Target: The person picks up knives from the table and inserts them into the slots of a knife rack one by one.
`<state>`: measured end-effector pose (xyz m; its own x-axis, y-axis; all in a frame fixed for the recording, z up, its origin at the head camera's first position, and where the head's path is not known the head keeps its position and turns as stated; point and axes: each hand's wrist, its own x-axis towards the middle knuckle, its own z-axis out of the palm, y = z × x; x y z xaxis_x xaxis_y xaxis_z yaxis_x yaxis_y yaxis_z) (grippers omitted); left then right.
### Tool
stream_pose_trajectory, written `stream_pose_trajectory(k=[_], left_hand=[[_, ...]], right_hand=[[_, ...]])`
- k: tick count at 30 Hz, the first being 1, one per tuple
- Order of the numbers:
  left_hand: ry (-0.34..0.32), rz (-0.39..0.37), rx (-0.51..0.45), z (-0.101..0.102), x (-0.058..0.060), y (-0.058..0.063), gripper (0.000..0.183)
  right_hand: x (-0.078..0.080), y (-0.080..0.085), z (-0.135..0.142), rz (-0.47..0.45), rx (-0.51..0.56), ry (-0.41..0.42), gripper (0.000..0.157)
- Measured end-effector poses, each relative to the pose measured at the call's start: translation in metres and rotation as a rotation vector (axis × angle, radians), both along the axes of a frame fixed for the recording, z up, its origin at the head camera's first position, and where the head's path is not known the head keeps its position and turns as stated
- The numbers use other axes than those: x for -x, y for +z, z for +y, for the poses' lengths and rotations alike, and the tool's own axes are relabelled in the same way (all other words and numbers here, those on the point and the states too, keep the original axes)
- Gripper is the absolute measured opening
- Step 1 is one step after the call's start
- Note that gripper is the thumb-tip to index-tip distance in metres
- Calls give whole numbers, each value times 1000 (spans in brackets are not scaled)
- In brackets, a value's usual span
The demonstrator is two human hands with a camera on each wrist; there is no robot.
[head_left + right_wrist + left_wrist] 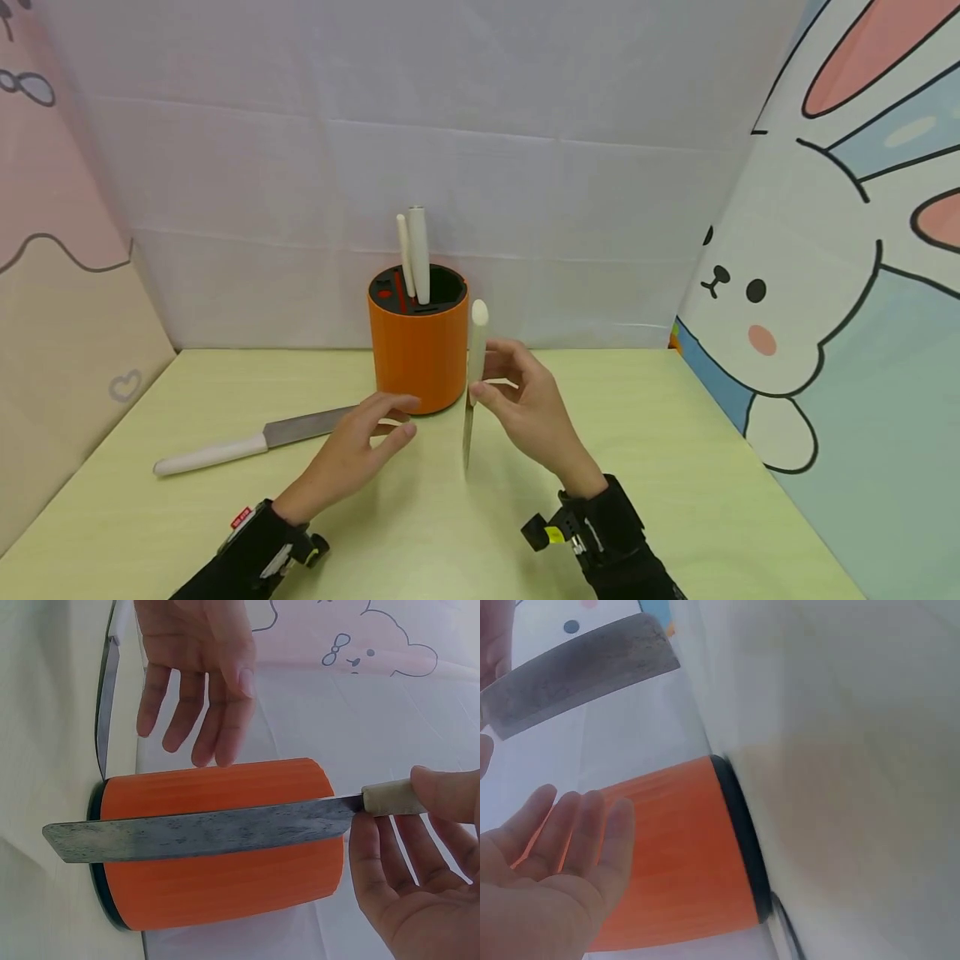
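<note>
My right hand pinches the pale handle of a knife, which hangs blade down in front of an orange knife block. In the right wrist view the thumb and fingers close on the handle near the blade's base. My left hand holds nothing; its fingers are loosely extended close to the block's lower left front. Two white handles rise from slots in the block's black top. A second knife with a white handle lies on the table, its tip behind my left hand.
The pale yellow-green table meets a white sheet behind the block. Cartoon-printed sheets stand along both sides. Black camera straps are around both wrists.
</note>
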<state>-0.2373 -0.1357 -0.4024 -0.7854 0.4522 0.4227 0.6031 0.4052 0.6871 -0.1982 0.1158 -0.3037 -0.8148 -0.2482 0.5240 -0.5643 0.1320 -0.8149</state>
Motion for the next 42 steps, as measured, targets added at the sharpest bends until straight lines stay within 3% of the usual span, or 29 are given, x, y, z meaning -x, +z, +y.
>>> stream_pose_trajectory(k=[8,16,20,31,42], left_hand=[[-1,46,-71,8,5,28,32],[-12,107,-139,37,-13,98,32],[-47,127,-177,50,-14,116,34],[-76,177,-254,74,-14,140,34],[-62,200,-293,82,-18,142,35]], right_hand=[[-1,0,-1,2,-4,0,41],[-3,1,0,7,0,2,41],[-2,1,1,14,9,14,42],[-2,1,-1,31,23,24,43],[-2,1,-1,32,22,19,43]])
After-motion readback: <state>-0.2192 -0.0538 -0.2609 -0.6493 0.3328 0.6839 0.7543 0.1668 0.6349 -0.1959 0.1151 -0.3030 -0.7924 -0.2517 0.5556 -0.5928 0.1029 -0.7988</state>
